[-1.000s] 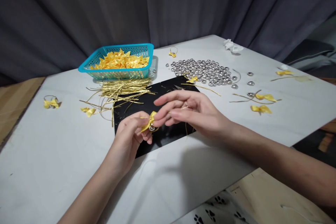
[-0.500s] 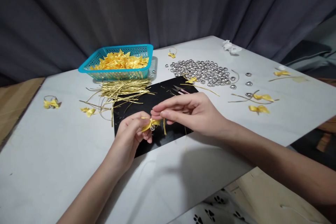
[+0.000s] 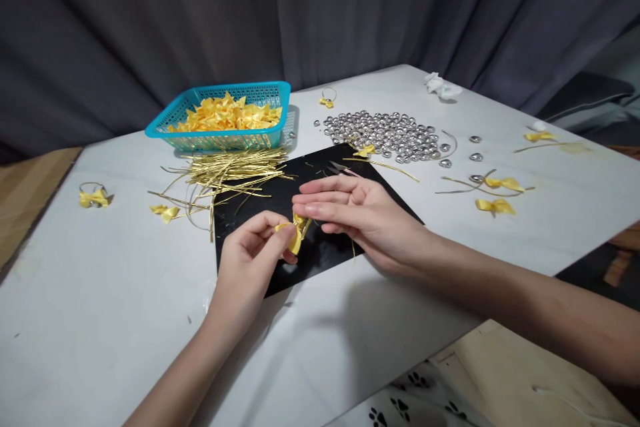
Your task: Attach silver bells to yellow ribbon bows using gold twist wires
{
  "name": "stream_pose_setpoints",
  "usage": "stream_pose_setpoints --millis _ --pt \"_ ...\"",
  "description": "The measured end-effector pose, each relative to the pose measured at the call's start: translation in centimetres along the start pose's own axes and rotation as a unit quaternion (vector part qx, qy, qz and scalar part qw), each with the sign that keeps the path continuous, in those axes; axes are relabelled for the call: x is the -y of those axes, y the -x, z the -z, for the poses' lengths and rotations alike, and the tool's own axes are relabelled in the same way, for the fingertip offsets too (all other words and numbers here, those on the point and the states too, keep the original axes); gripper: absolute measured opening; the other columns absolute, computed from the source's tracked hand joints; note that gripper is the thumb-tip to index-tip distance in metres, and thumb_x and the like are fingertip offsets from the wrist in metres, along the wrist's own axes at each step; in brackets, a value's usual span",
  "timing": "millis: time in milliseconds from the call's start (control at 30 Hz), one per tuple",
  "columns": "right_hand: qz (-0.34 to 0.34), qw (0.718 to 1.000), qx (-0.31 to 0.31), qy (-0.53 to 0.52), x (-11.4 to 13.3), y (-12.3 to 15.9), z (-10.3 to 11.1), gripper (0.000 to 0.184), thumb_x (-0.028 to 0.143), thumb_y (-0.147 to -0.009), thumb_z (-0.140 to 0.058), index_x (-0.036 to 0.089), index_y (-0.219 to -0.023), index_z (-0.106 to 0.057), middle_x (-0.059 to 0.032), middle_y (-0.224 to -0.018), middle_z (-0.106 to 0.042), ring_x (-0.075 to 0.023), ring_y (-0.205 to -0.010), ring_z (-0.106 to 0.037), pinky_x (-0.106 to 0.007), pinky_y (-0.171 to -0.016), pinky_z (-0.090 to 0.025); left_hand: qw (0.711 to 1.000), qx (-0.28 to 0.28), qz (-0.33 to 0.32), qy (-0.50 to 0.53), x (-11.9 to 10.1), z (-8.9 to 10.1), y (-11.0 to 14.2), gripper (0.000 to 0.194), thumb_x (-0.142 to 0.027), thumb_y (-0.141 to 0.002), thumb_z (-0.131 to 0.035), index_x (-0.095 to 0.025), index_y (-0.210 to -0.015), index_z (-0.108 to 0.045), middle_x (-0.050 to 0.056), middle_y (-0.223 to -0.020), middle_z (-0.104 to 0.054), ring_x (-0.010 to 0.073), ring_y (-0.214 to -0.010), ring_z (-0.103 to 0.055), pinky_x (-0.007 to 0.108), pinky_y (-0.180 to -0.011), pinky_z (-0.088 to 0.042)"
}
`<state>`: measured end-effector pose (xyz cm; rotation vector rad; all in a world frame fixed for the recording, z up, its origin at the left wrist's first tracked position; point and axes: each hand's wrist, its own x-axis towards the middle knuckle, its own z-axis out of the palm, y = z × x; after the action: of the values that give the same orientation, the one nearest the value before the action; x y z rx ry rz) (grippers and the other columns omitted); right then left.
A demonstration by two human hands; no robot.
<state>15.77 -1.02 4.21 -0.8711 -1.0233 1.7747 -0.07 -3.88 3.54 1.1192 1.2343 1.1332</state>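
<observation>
My left hand (image 3: 253,247) pinches a yellow ribbon bow (image 3: 296,241) between thumb and fingertips, above a black mat (image 3: 320,257). My right hand (image 3: 357,217) meets the bow from the right, its thumb pressed against the fingers. A gold twist tie (image 3: 307,230) comes out below those fingertips, beside the bow. The exact pinch point is hidden behind the right fingers. The silver bead at the bow does not show clearly now. Behind my right hand, small scissors or snips (image 3: 343,169) lie partly covered on the mat.
A blue basket (image 3: 217,140) of yellow bows stands at the back left, with a pile of gold twist ties (image 3: 233,170) before it. Silver beads (image 3: 385,135) are heaped at the back. Loose bows (image 3: 495,206) and ties lie right; a looped tie with bow (image 3: 94,197) sits left.
My left hand has turned the bow, so its silver bead has gone from clear view. The right fingers went from spread to pressed together, and now touch the bow's right end.
</observation>
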Motion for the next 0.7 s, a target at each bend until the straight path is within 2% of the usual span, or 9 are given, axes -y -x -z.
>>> stream_pose_setpoints --millis 100,233,367,567,700 --pt "-0.037 0.999 -0.004 -0.035 -0.3 0.0 0.1 0.022 0.019 -0.071 -0.074 0.017 -0.092 -0.067 -0.0027 -0.093 -0.072 -0.0090 -0.090 -0.067 -0.013 -0.071 -0.053 1.000 0.016 0.005 0.004 0.4 0.0 0.0 0.016 -0.024 -0.075 -0.064 -0.017 -0.062 -0.061 -0.004 -0.058 -0.056 0.0072 -0.052 -0.051 0.016 -0.053 -0.045" --pt "-0.008 0.998 0.025 -0.050 -0.4 0.0 0.2 0.032 0.013 -0.067 -0.076 0.017 -0.097 -0.065 -0.0033 -0.099 -0.071 -0.0124 -0.097 -0.066 -0.022 -0.086 -0.053 0.999 0.039 0.017 0.033 0.5 0.0 0.0 0.014 -0.024 -0.076 -0.065 -0.017 -0.064 -0.063 -0.005 -0.059 -0.058 0.0062 -0.052 -0.051 0.015 -0.053 -0.045" --pt "0.027 0.998 0.019 -0.046 -0.8 0.0 0.2 0.031 0.013 -0.066 -0.077 0.017 -0.094 -0.065 -0.0023 -0.097 -0.071 -0.0126 -0.095 -0.067 -0.023 -0.086 -0.054 0.997 0.056 0.023 0.053 0.3 -0.1 0.1 0.013 -0.023 -0.074 -0.067 -0.016 -0.063 -0.064 -0.005 -0.056 -0.058 0.0051 -0.051 -0.052 0.012 -0.051 -0.045" --pt "0.028 0.998 -0.004 -0.056 -1.0 -0.1 0.1 0.028 0.011 -0.067 -0.076 0.016 -0.092 -0.065 -0.0018 -0.094 -0.072 -0.0107 -0.091 -0.068 -0.020 -0.083 -0.055 0.996 0.065 0.029 0.059 0.3 -0.2 0.0 0.010 -0.023 -0.074 -0.069 -0.017 -0.067 -0.066 -0.005 -0.061 -0.062 0.0044 -0.053 -0.054 0.011 -0.051 -0.045" --pt "0.029 0.997 -0.024 -0.062 -1.1 -0.1 -0.1 0.028 0.009 -0.066 -0.076 0.015 -0.091 -0.065 -0.0021 -0.092 -0.072 -0.0111 -0.089 -0.068 -0.022 -0.084 -0.055 0.996 0.065 0.029 0.057 0.5 -0.2 0.0 0.008 -0.024 -0.074 -0.069 -0.018 -0.069 -0.067 -0.005 -0.062 -0.063 0.0043 -0.055 -0.055 0.011 -0.054 -0.046"
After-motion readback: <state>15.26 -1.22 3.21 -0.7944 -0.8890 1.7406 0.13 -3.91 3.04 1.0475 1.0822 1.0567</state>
